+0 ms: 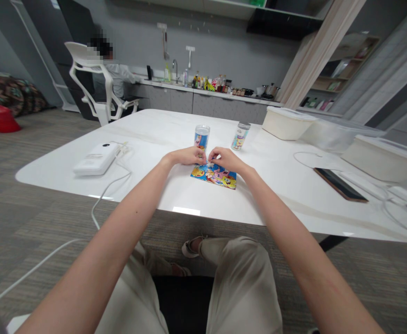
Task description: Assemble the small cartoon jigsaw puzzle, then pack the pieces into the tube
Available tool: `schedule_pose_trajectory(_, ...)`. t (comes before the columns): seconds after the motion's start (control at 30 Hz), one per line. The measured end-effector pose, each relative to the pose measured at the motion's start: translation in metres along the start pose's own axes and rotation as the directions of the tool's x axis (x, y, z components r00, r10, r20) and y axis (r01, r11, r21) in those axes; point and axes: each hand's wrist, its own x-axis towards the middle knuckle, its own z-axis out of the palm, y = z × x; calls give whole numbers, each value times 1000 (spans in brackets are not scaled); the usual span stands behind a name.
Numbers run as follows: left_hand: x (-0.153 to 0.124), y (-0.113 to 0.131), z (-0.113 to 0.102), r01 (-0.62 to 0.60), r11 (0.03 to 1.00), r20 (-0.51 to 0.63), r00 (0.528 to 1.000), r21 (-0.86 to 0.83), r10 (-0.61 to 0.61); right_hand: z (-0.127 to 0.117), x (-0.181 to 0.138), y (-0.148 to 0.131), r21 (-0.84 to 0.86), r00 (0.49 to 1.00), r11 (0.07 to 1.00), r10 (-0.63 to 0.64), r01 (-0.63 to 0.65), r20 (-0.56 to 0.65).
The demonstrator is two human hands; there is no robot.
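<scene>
A colourful cartoon picture point(219, 176), which looks like a jigsaw puzzle, lies flat near the table's front edge. My left hand point(191, 156) rests at its upper left, fingers curled down and closed at the picture's edge. Close beside it, my right hand point(226, 158) is over the upper part of the picture with thumb and fingers pinched. Whatever is between the fingertips of either hand is too small to make out. Just behind my left hand stands a clear cylindrical container point(202, 134) with a cartoon label. A similar one with a dark end point(241, 136) stands farther right.
On the white table point(147, 134), a white box-shaped device point(97, 159) with a cable lies left. A dark tablet or phone point(340, 184) and pale lidded bins point(287, 123) are at right. A person point(114, 76) sits beyond the table in a white chair point(85, 55).
</scene>
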Motion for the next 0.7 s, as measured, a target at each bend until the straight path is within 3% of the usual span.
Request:
schedule_pose_trajectory(0.37, 3, -2, 2, 35, 999, -52, 998, 5, -34, 3, 0, 9, -89, 1000, 996, 19, -17, 13)
schedule_pose_trajectory(0.7, 2, 1, 2, -4, 1000, -66, 998, 22, 5, 4, 0, 10, -128, 999, 992, 19, -14, 38)
